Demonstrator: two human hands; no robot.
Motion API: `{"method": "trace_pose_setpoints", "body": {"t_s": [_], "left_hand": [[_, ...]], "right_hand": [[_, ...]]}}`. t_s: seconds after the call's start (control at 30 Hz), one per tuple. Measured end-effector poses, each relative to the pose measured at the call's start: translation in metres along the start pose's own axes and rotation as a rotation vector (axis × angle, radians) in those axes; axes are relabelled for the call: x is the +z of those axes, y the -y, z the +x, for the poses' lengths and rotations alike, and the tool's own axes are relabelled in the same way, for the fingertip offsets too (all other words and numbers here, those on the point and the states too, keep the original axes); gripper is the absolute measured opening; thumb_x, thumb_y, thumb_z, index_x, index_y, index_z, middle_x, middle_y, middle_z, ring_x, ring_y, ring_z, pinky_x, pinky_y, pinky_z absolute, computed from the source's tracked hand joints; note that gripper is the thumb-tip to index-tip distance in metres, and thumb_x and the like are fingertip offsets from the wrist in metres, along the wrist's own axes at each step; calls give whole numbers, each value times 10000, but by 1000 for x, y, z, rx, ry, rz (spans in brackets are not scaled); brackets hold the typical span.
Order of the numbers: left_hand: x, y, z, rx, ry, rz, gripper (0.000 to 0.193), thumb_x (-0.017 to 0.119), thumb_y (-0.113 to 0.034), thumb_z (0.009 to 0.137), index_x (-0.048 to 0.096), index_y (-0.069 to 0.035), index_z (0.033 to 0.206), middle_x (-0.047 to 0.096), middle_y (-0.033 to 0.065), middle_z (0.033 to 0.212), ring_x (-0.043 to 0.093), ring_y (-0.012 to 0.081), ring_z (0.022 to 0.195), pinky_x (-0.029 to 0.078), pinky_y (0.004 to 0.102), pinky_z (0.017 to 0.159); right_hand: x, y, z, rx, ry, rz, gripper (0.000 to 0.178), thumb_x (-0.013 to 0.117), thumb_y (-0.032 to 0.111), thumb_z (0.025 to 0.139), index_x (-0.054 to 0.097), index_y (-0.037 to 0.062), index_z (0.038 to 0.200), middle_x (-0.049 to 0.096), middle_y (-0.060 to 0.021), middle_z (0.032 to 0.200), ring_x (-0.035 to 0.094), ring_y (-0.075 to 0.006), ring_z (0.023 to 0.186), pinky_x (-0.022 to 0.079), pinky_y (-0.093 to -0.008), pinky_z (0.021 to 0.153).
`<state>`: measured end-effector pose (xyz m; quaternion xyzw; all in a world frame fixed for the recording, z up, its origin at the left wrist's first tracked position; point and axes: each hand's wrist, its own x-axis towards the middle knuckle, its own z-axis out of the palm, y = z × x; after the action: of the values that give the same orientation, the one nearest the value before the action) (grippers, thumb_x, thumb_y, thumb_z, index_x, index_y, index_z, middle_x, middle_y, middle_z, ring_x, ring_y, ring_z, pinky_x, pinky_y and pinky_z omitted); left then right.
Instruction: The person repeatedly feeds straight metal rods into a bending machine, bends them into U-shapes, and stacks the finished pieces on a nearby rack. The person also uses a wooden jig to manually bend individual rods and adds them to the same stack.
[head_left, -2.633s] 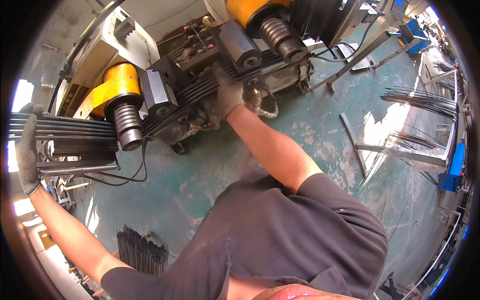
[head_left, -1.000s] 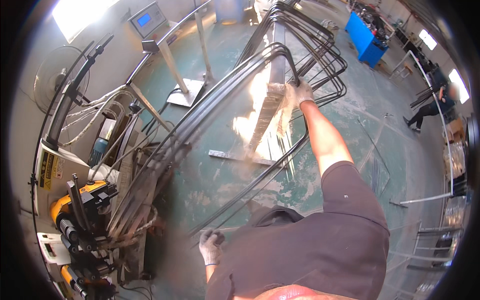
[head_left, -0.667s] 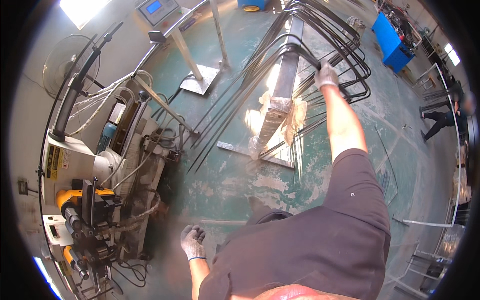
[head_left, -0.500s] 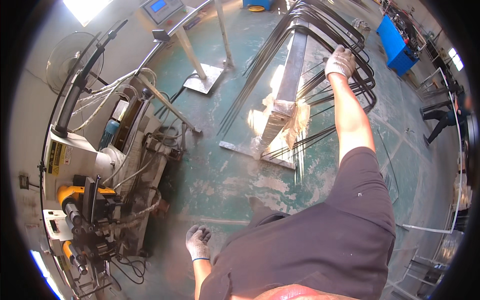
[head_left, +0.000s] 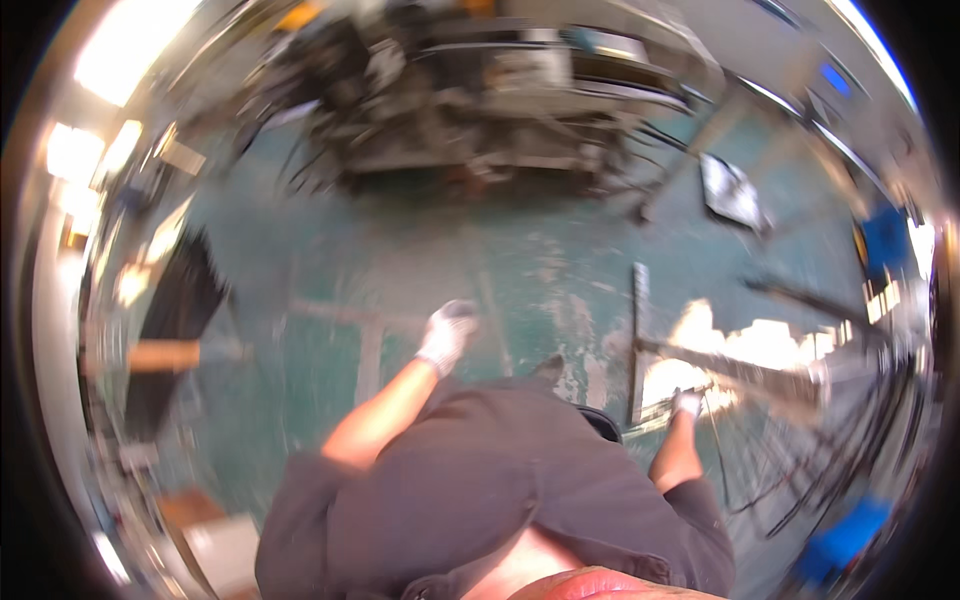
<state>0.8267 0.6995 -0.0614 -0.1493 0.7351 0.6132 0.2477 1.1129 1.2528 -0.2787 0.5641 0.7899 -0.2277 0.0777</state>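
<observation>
My left hand (head_left: pixel 447 334), in a pale knitted glove with grey fingers, is held out over the floor in front of me. Motion smears its fingers, and no object shows in it. To the right, my right hand (head_left: pixel 688 403), gloved the same way, is low beside the rack. It looks closed on a thin dark bent metal rod (head_left: pixel 722 465), which curves away from it, though blur hides the exact grip. Beyond it stands the metal rack (head_left: pixel 765 375), with several bent rods (head_left: pixel 865 430) hanging from its far part.
A machine (head_left: pixel 470 120) with hoses and cables stands along the far side. A white base plate (head_left: pixel 732 190) with a post is at the far right. Dark stacked stock (head_left: pixel 175 330) lies at left, and a cardboard box (head_left: pixel 190 508) is near lower left. Blue containers (head_left: pixel 845 540) stand at right.
The view has swung left, so the machine now lies ahead and the rack to the right. My right hand has come back from the hanging rods, and my left hand has moved forward.
</observation>
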Motion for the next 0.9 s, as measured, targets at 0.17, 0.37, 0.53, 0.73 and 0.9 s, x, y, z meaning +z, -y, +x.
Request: {"method": "trace_pose_setpoints", "body": {"t_s": [0.17,0.37,0.53,0.73,0.9], "left_hand": [[-103,45,-37,-12,-125,-316,284,677,-72,906,696,-18,1185,756,82,996,711,168,855,572,305,756],[-273,132,-49,39,-420,-464,252,694,-56,877,724,11,1118,757,89,929,708,185,792,572,317,740],[-423,202,-76,-33,-600,-668,324,661,13,878,637,25,1200,720,126,955,708,222,803,564,324,676],[-517,243,-58,-31,-834,-749,310,633,63,882,619,29,1189,717,148,1004,687,219,793,576,334,677],[-590,204,-32,-274,-815,-747,292,666,20,898,641,31,1188,744,158,1016,731,234,837,614,359,719]], "right_hand": [[84,173,-136,-190,410,25,309,668,297,947,759,15,1036,698,-111,804,623,-229,663,493,-392,607],[119,322,-197,-210,421,236,271,759,207,933,739,5,1114,688,-69,748,605,-165,549,467,-331,468],[172,427,-245,-341,457,160,258,736,214,957,731,-11,1084,678,-75,741,616,-166,555,494,-324,472],[232,556,-389,-595,621,-206,289,731,176,942,727,-37,1137,712,-89,821,644,-163,612,517,-317,505],[341,663,-430,-602,714,-383,314,695,220,918,752,-49,1069,695,-105,738,641,-194,574,533,-358,524]]}}
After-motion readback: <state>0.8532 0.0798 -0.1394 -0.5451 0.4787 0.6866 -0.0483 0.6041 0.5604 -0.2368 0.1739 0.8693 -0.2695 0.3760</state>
